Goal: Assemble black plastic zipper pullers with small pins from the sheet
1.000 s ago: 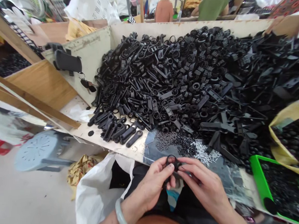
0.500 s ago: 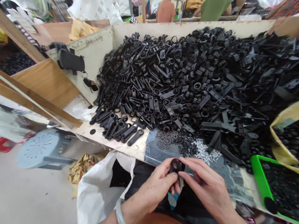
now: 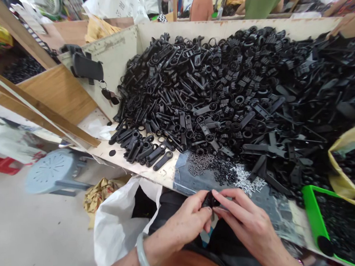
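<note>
My left hand (image 3: 192, 216), with a pale bangle at the wrist, is closed around a black plastic part with a ring-shaped end (image 3: 211, 199). From the other side, my right hand (image 3: 244, 215) pinches at the ring end with thumb and fingers. Whether a smaller piece lies between the right fingertips is hidden. Both hands are over my lap, just below the table edge. Beyond them on the grey mat (image 3: 187, 181) lie small grey pieces (image 3: 199, 164), small black pieces (image 3: 224, 173) and shiny metal pins (image 3: 244, 179).
A big heap of black plastic parts (image 3: 192, 87) fills the walled table. Arm-shaped parts (image 3: 162, 156) lie at its front left. At right are a green tray (image 3: 312, 208) and a yellow-edged bag (image 3: 333, 158); at left, a white sack (image 3: 111, 226) and blue stool (image 3: 51, 170). Two people sit beyond.
My right fingers have closed in on the ring end, and the black part has turned so its opening shows less. The whole view has shifted slightly.
</note>
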`<state>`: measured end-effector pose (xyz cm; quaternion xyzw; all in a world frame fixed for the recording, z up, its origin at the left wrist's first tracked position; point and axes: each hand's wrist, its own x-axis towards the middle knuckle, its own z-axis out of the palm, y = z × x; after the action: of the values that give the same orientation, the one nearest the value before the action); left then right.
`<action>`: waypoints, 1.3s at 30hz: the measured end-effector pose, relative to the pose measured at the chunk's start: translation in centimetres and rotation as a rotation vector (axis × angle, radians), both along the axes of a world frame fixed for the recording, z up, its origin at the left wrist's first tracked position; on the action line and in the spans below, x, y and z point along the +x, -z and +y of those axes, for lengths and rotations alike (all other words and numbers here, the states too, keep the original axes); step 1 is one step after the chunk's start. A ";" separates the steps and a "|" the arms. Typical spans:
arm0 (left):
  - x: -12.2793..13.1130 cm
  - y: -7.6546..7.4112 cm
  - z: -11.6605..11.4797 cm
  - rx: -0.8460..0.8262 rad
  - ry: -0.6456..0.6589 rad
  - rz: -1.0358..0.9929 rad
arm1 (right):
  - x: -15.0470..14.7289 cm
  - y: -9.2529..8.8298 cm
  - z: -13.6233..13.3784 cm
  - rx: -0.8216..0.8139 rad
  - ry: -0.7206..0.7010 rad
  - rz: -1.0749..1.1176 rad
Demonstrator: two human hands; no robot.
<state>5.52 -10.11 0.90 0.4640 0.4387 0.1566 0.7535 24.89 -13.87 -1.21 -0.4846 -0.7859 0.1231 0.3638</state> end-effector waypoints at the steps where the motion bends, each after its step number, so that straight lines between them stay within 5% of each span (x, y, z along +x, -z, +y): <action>1: -0.1 0.0 0.0 0.018 0.016 0.023 | -0.1 -0.1 0.0 0.000 0.000 -0.004; 11: -0.3 -1.7 -0.3 0.258 0.085 0.280 | -1.0 -0.7 -1.1 0.006 0.035 -0.050; 22: 0.1 -0.3 -1.4 0.421 0.072 0.262 | -1.6 -0.3 -2.3 -0.023 0.045 -0.037; 25: 0.2 -0.3 -1.4 0.375 0.040 0.212 | -1.2 -0.2 -2.2 -0.054 0.063 0.064; 32: -0.5 -0.7 -1.2 0.152 -0.066 -0.102 | -0.4 0.1 -1.4 -0.457 0.171 0.624; 36: -0.5 -0.6 -0.8 0.252 -0.121 -0.121 | -2.7 1.1 -0.2 -0.468 0.184 0.700; 39: -0.6 0.1 -0.1 0.488 -0.165 0.037 | -4.2 1.8 1.2 -0.482 0.205 0.752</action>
<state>4.96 -10.21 0.77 0.5974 0.4381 0.3103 0.5958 20.69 -12.70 -3.05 -0.5523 -0.4961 0.4332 0.5111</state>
